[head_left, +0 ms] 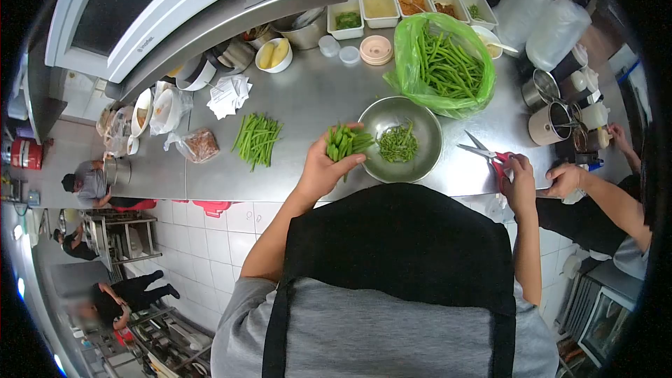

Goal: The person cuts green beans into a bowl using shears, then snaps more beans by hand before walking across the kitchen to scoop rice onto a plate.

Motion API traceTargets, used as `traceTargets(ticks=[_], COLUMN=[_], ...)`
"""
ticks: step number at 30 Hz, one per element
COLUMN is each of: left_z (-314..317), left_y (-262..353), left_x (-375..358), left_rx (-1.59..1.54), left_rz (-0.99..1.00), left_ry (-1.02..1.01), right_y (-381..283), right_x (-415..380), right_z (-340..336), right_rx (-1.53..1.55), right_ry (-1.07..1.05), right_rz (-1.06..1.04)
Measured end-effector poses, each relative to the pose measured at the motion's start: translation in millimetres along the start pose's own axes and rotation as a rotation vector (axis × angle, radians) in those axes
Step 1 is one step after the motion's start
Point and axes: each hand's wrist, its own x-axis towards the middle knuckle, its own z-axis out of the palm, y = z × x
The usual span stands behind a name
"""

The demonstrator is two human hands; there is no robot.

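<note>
My left hand [324,171] is closed around a bunch of green beans [348,141], held by the left rim of a steel bowl [435,141]. Small green bean trimmings [397,143] lie inside the bowl. Over the counter to the right, my right hand [519,185] grips the red handles of a pair of scissors [481,150], whose blades are apart and point left. Left of the bowl lies a neat pile of green beans [257,140]. Behind the bowl stands an open green plastic bag [409,73] full of long green beans [451,63].
White containers of ingredients [381,21] line the counter's back. A bowl of peeled potatoes [288,63], papers [229,96] and a bagged reddish food [199,145] are at left. Metal cups [540,89] stand at right. A co-worker's hand [565,179] is close to my right hand.
</note>
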Motion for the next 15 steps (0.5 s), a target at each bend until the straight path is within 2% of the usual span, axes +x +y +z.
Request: traceTargets(ticks=[4,7,8,9,10,12,15], left_z=[-0.7,5.6,11.5,19.9,27.2,37.9,51.5], left_y=[-8.2,-14.8,-10.8,-2.7,1.1,-0.9,4.1], left_x=[-6.6,-1.9,0.5,3.6,5.7,9.4,8.8], left_rx=[-0.014,-0.544,-0.608,-0.673,-0.739,-0.775,-0.730], left_rz=[-0.237,-0.213,-0.231,-0.251,-0.273,-0.288,-0.350], left_ry=[0.013,-0.010,-0.012,-0.017,-0.024,-0.152,-0.293], right_y=[1.9,-17.5,-55.7,-79.6,-95.4,-141.3,-186.1], right_x=[19.3,34.1,44.1,53.5,61.7,79.5,109.3], right_z=[7.1,-1.7,-16.2,-19.1,-17.5,-23.3,-4.8], right_rx=[-0.021,0.049,0.227,0.383,0.445,0.732,0.967], right_ry=[-0.168,-0.020,-0.018,0.006,0.046,-0.127,-0.291], right_rz=[0.115,-0.030,0.057,0.043,-0.137,-0.236,-0.527])
